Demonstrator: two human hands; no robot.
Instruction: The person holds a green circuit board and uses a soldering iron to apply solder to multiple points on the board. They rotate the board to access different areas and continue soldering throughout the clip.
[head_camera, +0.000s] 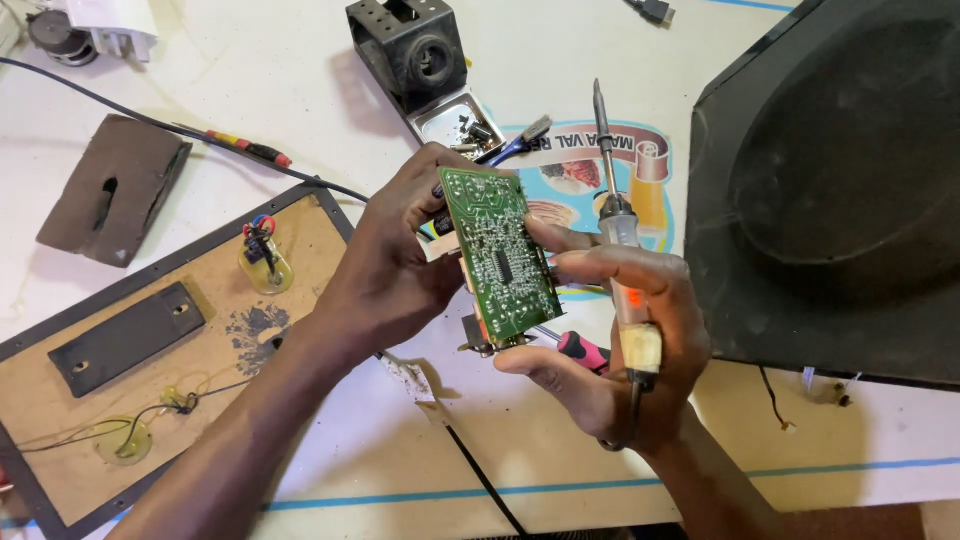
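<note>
I see the green rectangular circuit board (500, 255), solder side up, pinched above the middle of the bench between my left hand (395, 265), closed on its far edge, and the fingertips of my right hand (610, 350). That right hand also clamps a clear-handled soldering iron (620, 235), tip up. Sharing one hand, I judge the iron could swing against fingers or the black moulded speaker shell (840, 180) at the bench's right edge.
</note>
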